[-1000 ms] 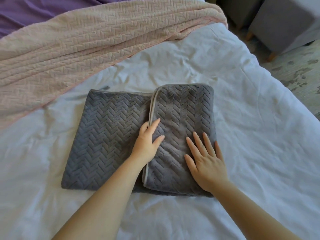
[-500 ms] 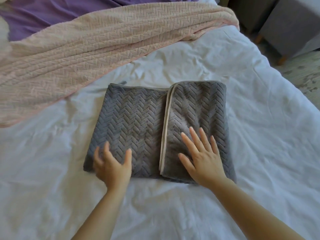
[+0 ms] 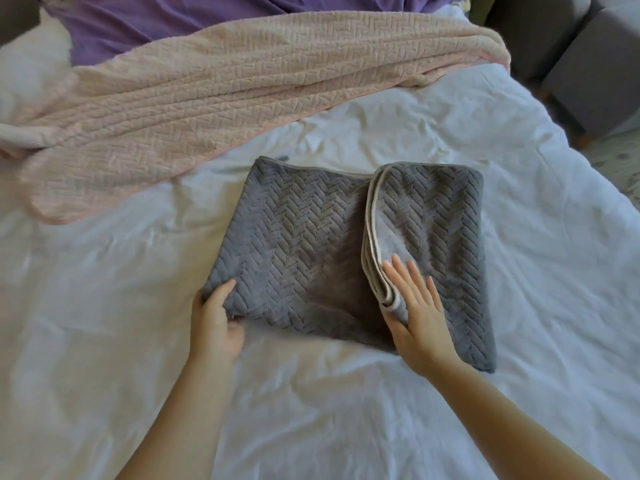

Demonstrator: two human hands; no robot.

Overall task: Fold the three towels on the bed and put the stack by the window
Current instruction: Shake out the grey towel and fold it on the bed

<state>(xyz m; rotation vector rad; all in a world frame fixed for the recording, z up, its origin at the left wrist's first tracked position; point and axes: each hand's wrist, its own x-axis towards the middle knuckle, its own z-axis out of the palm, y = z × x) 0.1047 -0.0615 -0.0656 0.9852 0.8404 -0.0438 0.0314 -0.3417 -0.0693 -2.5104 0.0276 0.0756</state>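
Observation:
A grey herringbone towel lies partly folded in the middle of the white bed sheet, its right third doubled over the rest. My left hand pinches the towel's near left corner, thumb on top and fingers under, and lifts it slightly. My right hand lies flat with spread fingers on the folded flap near its pale edge. A pink herringbone towel lies spread out behind. A purple cloth shows at the far edge.
Grey upholstered furniture stands off the bed's far right corner, above patterned floor. A white fluffy object sits at the far left. The bed's right edge runs diagonally down the right side.
My left hand slid from the fold's edge to the towel's near left corner and gripped it. The right hand stayed on the flap. The view shifted left.

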